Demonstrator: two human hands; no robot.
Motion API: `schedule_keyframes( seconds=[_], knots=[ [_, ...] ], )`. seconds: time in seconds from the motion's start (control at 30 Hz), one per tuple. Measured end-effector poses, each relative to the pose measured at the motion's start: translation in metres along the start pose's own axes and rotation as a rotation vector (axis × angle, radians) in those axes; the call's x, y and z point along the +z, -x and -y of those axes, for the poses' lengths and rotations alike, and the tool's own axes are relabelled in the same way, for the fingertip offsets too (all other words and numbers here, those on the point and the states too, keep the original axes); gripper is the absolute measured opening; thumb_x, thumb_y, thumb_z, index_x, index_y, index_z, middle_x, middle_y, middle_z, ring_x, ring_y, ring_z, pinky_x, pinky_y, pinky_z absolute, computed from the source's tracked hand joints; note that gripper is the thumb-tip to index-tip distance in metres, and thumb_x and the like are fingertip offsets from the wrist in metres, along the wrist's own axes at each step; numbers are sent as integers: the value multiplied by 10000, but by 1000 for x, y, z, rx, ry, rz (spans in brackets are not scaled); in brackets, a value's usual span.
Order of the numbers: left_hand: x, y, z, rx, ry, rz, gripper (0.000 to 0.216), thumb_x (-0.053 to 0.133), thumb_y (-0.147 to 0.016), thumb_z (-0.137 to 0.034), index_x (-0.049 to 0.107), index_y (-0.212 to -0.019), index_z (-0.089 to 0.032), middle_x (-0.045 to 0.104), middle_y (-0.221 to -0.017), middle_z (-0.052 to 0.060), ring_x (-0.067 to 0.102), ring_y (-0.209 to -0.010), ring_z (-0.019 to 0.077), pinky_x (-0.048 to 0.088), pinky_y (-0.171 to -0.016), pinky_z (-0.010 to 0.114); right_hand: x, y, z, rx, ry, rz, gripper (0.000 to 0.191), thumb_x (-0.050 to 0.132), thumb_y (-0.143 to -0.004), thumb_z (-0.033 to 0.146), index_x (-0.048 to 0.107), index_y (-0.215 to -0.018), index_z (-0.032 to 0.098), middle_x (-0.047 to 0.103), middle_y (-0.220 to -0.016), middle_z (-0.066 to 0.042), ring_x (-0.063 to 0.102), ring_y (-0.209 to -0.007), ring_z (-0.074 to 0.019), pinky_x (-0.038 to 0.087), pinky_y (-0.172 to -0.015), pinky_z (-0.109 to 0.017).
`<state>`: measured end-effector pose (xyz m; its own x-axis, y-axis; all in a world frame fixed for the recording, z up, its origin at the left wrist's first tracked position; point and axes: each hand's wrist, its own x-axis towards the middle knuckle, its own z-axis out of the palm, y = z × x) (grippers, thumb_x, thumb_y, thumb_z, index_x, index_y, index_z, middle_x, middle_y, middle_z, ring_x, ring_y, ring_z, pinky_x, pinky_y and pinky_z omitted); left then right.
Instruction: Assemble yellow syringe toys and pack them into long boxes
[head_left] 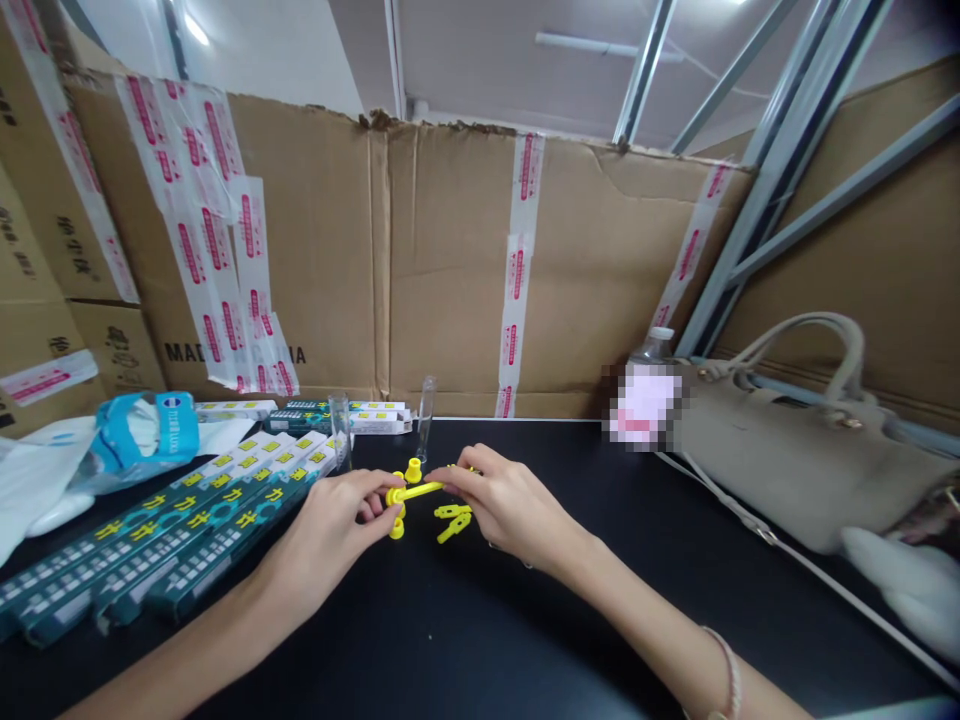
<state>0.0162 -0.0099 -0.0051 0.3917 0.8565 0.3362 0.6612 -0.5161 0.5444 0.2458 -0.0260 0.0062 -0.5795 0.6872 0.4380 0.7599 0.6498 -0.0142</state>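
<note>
My left hand [341, 510] pinches a small yellow plastic stopper [393, 495] between thumb and fingertips. The fingers of my right hand [499, 500] are closed on a thin yellow plastic rod [420, 490], whose left end meets the stopper. Behind the hands, another yellow stopper [413, 470] stands on the black table, and one more [396, 528] shows just below my left fingertips. Flat yellow slotted pieces [454, 522] lie beside my right hand. Two clear tubes stand upright farther back, a left tube [340, 430] and a right tube [426, 420].
Long green-and-white printed boxes [202, 520] lie in a row at the left, with more boxes [345, 415] behind. A blue-and-white plastic pack [146, 435] sits at far left. A pale handbag [795, 440] and a bottle [645, 390] stand right. Cardboard [442, 270] walls the back.
</note>
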Motion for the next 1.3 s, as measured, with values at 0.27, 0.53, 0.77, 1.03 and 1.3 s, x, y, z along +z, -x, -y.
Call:
schedule_keyframes(
  seconds=[0.27, 0.53, 0.77, 1.03, 1.3],
  knots=[
    [7, 4, -5, 83, 88, 32, 226, 628, -858, -406, 737, -948, -229, 723, -822, -10, 663, -703, 177, 498, -697, 265, -15, -2, -4, -196, 87, -44, 396, 455, -905, -27, 577, -1251, 123, 650, -995, -111, 506, -903, -238, 473, -792, -369],
    [7, 2, -15, -144, 348, 110, 156, 639, -812, -326, 760, -872, -250, 778, -799, -34, 708, -785, 208, 511, -778, 275, -23, -1, -8, -165, -255, -88, 222, 446, -981, 68, 636, -998, 181, 676, -958, -65, 573, -901, -185, 525, -770, -305],
    [10, 2, -19, -183, 578, 118, 223, 620, -818, -384, 741, -864, -202, 751, -804, 5, 706, -777, 203, 544, -761, 290, -23, -2, -5, -93, -371, -107, 166, 523, -977, 139, 685, -979, 175, 655, -951, -59, 648, -858, -150, 551, -758, -275],
    [9, 1, -16, -212, 648, 152, 484, 751, -721, -303, 627, -1177, -198, 723, -751, -28, 680, -739, 180, 521, -747, 291, -14, -3, -8, -117, -506, -202, 180, 559, -964, 166, 728, -918, 207, 629, -925, -32, 663, -803, -126, 565, -728, -241],
    [8, 3, -26, -203, 783, 83, 847, 795, -671, -275, 360, -1397, -266, 693, -788, -51, 689, -793, 183, 559, -808, 330, -32, 1, -16, -25, -739, -172, 306, 718, -866, 279, 670, -1168, 261, 697, -1075, -47, 662, -932, -172, 555, -845, -320]
  ],
)
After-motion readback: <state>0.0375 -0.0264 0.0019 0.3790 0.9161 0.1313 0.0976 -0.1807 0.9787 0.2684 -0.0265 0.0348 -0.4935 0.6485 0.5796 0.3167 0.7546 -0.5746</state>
